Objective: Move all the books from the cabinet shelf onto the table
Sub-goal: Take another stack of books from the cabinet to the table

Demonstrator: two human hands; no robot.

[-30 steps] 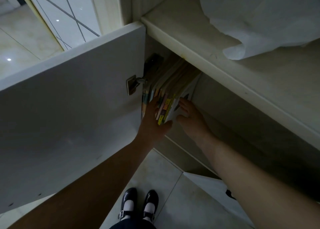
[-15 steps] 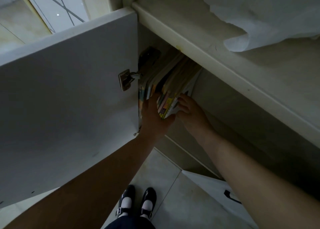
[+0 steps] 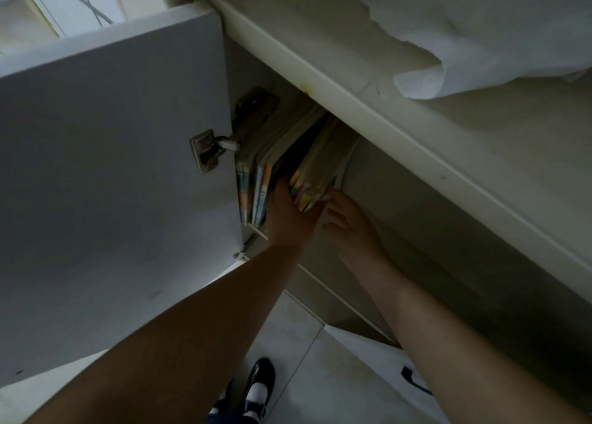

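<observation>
Task barely begun, by look of it. Books (image 3: 282,157) upright on cabinet shelf, just right of open door (image 3: 112,167) hinge (image 3: 208,149). Left hand (image 3: 290,215) wedged into row, fingers hidden between books, thumb under right-hand bundle. Right hand (image 3: 344,223) touching bundle's right face, fingers loosely curled. No book on worktop (image 3: 368,55) yet; all left to move.

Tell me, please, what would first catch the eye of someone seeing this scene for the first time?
Probably the two bare arms reaching into the dim cabinet, where the left hand has its fingers pushed into a gap in the row of books and the right hand is at the row's right end. Next, the big white cabinet door swung open at left with its metal hinge, and the crumpled white cloth on the surface above.
</observation>
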